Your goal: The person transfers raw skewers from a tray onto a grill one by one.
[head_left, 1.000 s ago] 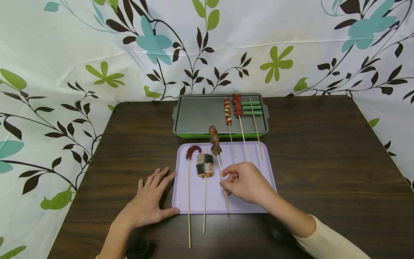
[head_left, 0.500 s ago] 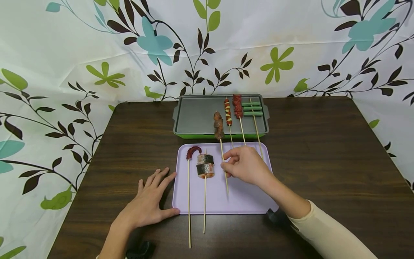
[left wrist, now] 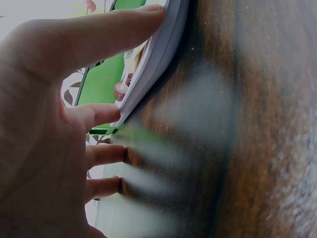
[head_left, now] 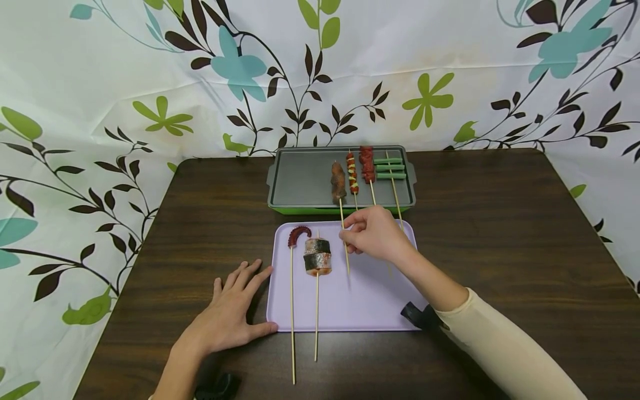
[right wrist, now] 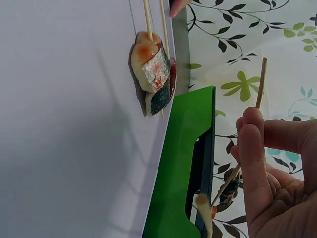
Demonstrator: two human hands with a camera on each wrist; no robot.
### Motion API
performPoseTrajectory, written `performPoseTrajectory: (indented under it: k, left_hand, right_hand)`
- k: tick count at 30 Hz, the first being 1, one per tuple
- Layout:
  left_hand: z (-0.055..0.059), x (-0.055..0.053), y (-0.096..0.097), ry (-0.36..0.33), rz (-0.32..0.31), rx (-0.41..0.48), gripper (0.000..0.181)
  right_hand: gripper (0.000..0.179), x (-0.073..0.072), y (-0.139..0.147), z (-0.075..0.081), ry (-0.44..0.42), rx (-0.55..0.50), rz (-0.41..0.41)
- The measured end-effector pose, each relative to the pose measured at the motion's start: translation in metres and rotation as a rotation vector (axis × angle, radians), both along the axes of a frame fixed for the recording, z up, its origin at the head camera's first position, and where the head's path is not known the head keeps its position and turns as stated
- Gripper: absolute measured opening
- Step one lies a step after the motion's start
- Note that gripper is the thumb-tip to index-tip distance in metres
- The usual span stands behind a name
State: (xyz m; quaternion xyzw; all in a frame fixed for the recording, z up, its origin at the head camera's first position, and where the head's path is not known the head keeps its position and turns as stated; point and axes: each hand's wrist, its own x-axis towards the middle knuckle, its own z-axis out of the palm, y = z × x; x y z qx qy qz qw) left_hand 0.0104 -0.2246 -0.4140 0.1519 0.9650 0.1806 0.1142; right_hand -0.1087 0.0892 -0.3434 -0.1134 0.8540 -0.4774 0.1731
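Between thumb and fingers my right hand (head_left: 372, 233) pinches the stick of a brown meat skewer (head_left: 338, 183), whose meat end is over the grill plate (head_left: 305, 178). In the right wrist view, the pinched stick (right wrist: 261, 84) slants past the fingertips. My left hand (head_left: 232, 311) lies spread on the table, with thumb and index fingertip at the left edge of the lilac tray (head_left: 370, 311). On that tray lie a fish skewer (head_left: 317, 256) and a dark red octopus tentacle skewer (head_left: 298, 233), their sticks overhanging the front edge.
On the right part of the grill plate lie a sausage skewer (head_left: 352, 172), a red meat skewer (head_left: 367, 164) and a green vegetable skewer (head_left: 390, 168), sticks toward the tray. The dark wooden table (head_left: 500, 250) meets a patterned cloth (head_left: 375, 44) behind.
My right hand has carried the brown meat skewer forward, from above the tray to over the grill plate, left of the sausage skewer. The left hand has stayed in place.
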Motion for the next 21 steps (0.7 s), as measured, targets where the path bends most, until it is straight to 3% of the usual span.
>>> performPoseTrajectory:
  k: [21]
  left_hand:
    - [0.0, 0.0, 0.0, 0.003, -0.006, 0.006, 0.105]
  right_hand:
    - [0.022, -0.034, -0.009, 0.002, -0.099, 0.012, -0.031]
